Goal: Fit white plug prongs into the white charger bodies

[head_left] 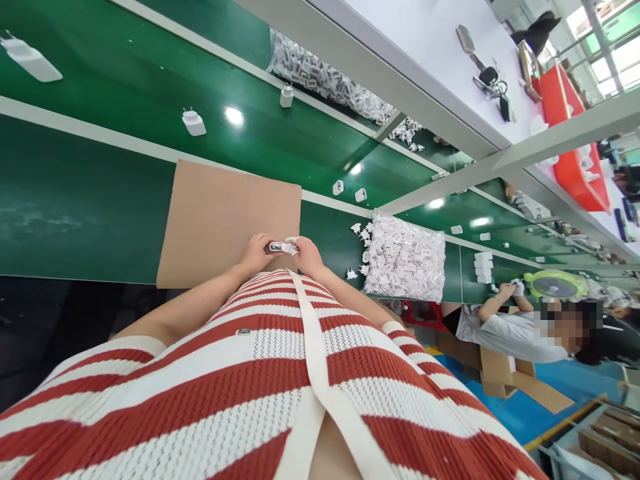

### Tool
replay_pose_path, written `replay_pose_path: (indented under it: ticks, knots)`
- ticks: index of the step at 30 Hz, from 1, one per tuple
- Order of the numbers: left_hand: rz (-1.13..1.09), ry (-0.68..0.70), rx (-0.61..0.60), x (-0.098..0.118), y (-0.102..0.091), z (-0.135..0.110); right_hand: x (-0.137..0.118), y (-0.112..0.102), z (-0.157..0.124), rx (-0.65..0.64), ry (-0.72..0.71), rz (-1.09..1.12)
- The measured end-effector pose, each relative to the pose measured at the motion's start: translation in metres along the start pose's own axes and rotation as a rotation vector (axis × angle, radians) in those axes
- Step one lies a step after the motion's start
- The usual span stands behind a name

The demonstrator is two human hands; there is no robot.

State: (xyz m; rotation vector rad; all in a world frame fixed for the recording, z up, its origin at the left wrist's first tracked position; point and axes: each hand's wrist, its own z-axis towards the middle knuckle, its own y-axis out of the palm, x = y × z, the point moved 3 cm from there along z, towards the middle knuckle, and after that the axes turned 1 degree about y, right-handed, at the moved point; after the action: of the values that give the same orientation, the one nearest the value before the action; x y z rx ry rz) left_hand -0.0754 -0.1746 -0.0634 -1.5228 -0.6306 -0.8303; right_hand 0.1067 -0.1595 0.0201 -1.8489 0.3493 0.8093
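Observation:
My left hand [257, 252] is closed around a white charger housing [276, 247], its open end facing right. My right hand [309, 256] pinches a white plug piece [291, 245] close beside that open end. Whether the two parts touch I cannot tell. Both hands are over the right front part of a brown cardboard sheet [225, 213]. To the right of my right hand lies a clear bag [405, 260] full of white plug pieces, with several loose plug pieces [351, 274] at its left side.
Beyond the cardboard, a green conveyor belt [135, 87] carries several white chargers [194, 123] and housings [338, 187]. Another full bag [320, 70] lies farther back. A metal frame post [450, 175] slants across on the right. A co-worker [515, 327] sits farther along the bench.

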Motion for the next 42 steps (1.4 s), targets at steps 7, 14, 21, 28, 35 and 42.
replay_pose_path:
  ticks: [7,14,21,28,35,42]
  knots:
    - [-0.058,-0.013,0.039,-0.009,0.005,-0.001,-0.027,0.018,0.017,-0.164,-0.21,-0.409]
    - [-0.075,-0.008,0.027,-0.01,0.003,0.0,-0.032,0.023,0.025,-0.25,-0.235,-0.576]
    - [-0.077,-0.021,-0.004,-0.006,-0.001,-0.001,-0.036,0.026,0.021,-0.268,-0.222,-0.666]
    - [-0.08,-0.019,-0.013,-0.004,-0.002,-0.001,-0.038,0.021,0.021,-0.254,-0.229,-0.657]
    - [-0.073,-0.024,-0.018,-0.006,-0.001,-0.001,-0.037,0.023,0.021,-0.275,-0.243,-0.681]
    - [-0.076,-0.031,-0.007,-0.006,-0.002,-0.001,-0.033,0.025,0.022,-0.29,-0.272,-0.68]
